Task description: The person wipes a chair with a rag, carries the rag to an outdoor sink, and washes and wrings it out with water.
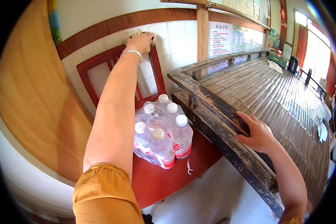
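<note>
My left hand (pixel 139 42) reaches far forward, fingers bent over a crumpled light-coloured cloth (pixel 153 38). It presses the cloth near the white wall tiles, just above the top rail of a red wooden chair (pixel 159 71). Much of the cloth is hidden under the hand. My right hand (pixel 260 133) rests with fingers spread on the worn dark wooden edge (pixel 212 98) of a bamboo-slat bed (pixel 246 80). Between my arms, a shrink-wrapped pack of water bottles (pixel 158 136) with white caps stands upright on the chair's red seat (pixel 149 190).
A small white strip (pixel 189 167) lies on the seat beside the bottles. A curved yellow wooden panel (pixel 37 100) stands at the left. Printed posters (pixel 220 39) hang behind a wooden post (pixel 202 33). A green box (pixel 278 59) and a dark container (pixel 293 64) sit at the bed's far end.
</note>
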`<state>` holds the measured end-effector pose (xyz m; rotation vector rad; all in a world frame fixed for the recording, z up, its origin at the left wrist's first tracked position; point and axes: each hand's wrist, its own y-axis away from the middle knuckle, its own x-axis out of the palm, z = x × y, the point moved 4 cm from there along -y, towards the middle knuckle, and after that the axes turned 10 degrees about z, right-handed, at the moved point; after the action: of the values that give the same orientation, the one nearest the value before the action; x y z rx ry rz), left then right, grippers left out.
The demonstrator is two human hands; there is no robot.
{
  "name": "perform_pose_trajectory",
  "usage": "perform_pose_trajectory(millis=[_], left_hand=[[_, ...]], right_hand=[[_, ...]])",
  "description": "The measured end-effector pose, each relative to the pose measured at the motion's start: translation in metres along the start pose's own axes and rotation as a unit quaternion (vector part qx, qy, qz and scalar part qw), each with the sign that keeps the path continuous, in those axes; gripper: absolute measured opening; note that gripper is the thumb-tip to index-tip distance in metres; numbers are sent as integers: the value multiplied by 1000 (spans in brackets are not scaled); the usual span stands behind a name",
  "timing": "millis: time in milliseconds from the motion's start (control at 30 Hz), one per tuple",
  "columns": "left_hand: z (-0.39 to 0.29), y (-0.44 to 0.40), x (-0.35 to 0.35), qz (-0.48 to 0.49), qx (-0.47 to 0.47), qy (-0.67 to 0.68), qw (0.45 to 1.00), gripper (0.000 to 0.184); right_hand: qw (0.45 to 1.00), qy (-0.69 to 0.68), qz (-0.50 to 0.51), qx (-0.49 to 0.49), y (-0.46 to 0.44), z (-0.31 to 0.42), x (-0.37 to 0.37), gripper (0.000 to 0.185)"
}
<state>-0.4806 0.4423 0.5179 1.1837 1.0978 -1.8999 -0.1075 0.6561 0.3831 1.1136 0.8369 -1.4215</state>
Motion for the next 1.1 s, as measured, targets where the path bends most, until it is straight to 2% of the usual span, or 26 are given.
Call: perform_pose_trajectory(millis=[100,167,200,267,433,600,700,767,833,900,1033,1100], left_hand=[[4,-1,3,7,-17,-6,1000,56],[21,-7,13,-41,44,7,998,50],[28,3,12,-55,40,27,997,46],[65,17,11,-42,21,-22,999,46],[128,77,1,-35,-73,-18,997,50],[156,106,-4,-32,-100,-9,994,50],[161,117,-5,-36,-114,-12,993,51],[168,123,-5,-30,-189,-13,981,53],[163,130,-8,-46,-183,-13,982,51],[149,130,-15,-2,-219,-4,976,43],[146,104,-13,32,-233,6,972,30],[142,86,-7,24,-177,19,984,22]], right_hand=[[1000,-15,9,-7,2,-1,-2,70],[1000,-22,0,-12,4,-6,-1,70],[999,-26,-5,-20,3,-7,-1,70],[999,-36,0,-22,3,-8,-2,70],[998,-54,1,-36,3,-11,0,70],[999,-40,0,-36,2,-13,0,69],[999,-41,1,-34,2,-14,0,69],[999,-40,0,-29,1,-16,1,69],[999,-38,4,-29,2,-14,2,69],[1000,-26,1,-17,3,-10,-1,68],[1000,-22,2,-14,1,-8,-1,68],[1000,-20,-3,-13,1,-6,-1,68]])
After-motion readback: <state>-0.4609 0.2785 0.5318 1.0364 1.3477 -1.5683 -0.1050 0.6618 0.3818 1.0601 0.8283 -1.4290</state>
